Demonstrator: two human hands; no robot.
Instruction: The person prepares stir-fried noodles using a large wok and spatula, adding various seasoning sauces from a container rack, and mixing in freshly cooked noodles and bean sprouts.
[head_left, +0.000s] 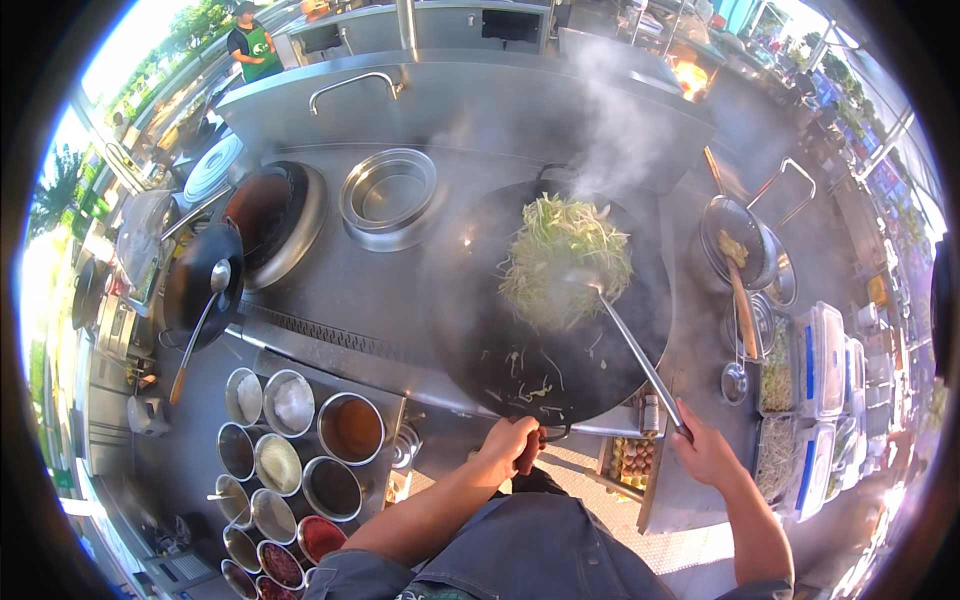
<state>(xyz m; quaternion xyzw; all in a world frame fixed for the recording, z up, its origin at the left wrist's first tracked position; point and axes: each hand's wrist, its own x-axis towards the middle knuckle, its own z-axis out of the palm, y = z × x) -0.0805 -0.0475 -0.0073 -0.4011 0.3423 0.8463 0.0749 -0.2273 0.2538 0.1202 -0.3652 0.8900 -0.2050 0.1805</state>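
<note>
A large black wok (480, 322) stands before me with steam rising from it. Pale green shredded vegetables (566, 240) are heaped toward its far side, and loose strands lie on the near wall. My right hand (705, 444) grips the handle of a long metal cooking ladle (637, 346); its head is partly hidden by steam among the vegetables. At the wok's near rim, my left hand (512, 446) is closed around a reddish-brown cloth (528, 454) beside the wok's loop handle (556, 432). Whether it also holds that handle is hard to tell.
Metal seasoning pots (351, 429) cluster at lower left. A smaller wok (199, 281) with a ladle sits left, near a round metal basin (388, 196). Strainers (739, 240) and plastic food tubs (821, 360) line the right. A faucet (352, 88) projects from the back wall. A person (253, 46) stands beyond.
</note>
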